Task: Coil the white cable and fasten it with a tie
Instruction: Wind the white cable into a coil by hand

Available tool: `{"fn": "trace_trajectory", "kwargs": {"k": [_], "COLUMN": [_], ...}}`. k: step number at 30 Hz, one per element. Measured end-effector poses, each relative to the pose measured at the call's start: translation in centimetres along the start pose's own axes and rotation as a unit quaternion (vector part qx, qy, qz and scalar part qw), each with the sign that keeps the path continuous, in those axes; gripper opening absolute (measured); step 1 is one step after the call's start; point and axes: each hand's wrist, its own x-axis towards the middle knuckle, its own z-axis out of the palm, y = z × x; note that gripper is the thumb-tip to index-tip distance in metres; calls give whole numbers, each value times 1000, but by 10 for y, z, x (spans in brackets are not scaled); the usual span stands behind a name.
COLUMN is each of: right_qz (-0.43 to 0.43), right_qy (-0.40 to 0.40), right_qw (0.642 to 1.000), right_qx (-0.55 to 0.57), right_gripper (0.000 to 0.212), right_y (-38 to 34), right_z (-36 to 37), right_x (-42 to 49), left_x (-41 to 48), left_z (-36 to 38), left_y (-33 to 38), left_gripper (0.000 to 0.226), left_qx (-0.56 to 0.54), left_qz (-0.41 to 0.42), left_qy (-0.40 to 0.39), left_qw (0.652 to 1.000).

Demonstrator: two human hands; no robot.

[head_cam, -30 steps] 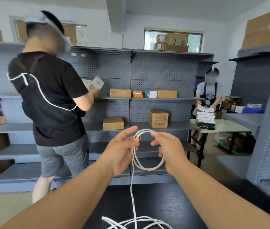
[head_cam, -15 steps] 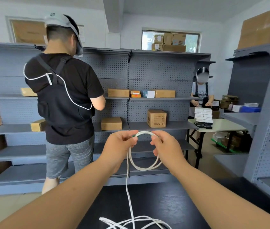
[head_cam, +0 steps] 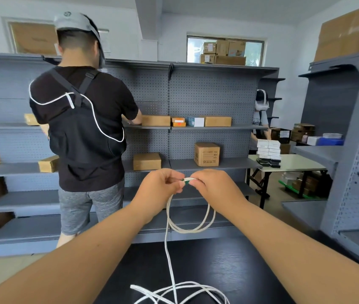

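Note:
The white cable (head_cam: 190,227) hangs as a small coil of a few loops from my two hands, held up in front of me. My left hand (head_cam: 160,186) and my right hand (head_cam: 214,186) both pinch the top of the coil, fingertips nearly touching. A small green piece (head_cam: 186,182), perhaps a tie, shows between them on the cable. One strand runs down from the coil to a loose tangle of cable (head_cam: 180,292) lying on the black table (head_cam: 229,266).
A person in a black shirt (head_cam: 82,128) stands at the grey shelving (head_cam: 196,95) just left of my hands. Cardboard boxes (head_cam: 206,154) sit on the shelves. Another person stands at a table (head_cam: 290,163) on the right. More grey shelving (head_cam: 349,150) fills the right side.
My hands have come together at the top of the coil, closing the gap. A green piece now shows between my fingers. The person on the left has turned to face the shelf.

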Motion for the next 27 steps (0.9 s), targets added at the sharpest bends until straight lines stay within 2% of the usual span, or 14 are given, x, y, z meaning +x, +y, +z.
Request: {"fn": "trace_trajectory", "kwargs": {"k": [4, 10, 13, 17, 21, 27], "right_qz": [-16, -3, 3, 4, 28, 75], "right_qy": [12, 70, 100, 154, 186, 255], "right_qw": [1000, 998, 995, 988, 981, 960], "right_qx": [-15, 6, 18, 15, 42, 87], "right_gripper": [29, 26, 24, 24, 24, 24], "right_y": [-1, 1, 4, 10, 11, 9], "right_z": [-1, -2, -2, -4, -6, 2], "right_x": [-2, -7, -6, -6, -5, -9], "left_x": [-2, -10, -13, -12, -11, -12], "left_z": [1, -4, -9, -14, -10, 7], "left_y": [-5, -18, -24, -30, -28, -27], "left_gripper": [10, 16, 15, 8, 8, 11], "left_qx": [-74, -149, -153, -99, -59, -54], "left_qz": [-25, -82, -98, -111, -100, -74], "left_qy": [-25, -122, -154, -175, -145, -32], "left_qw": [997, 978, 971, 973, 983, 995]}}
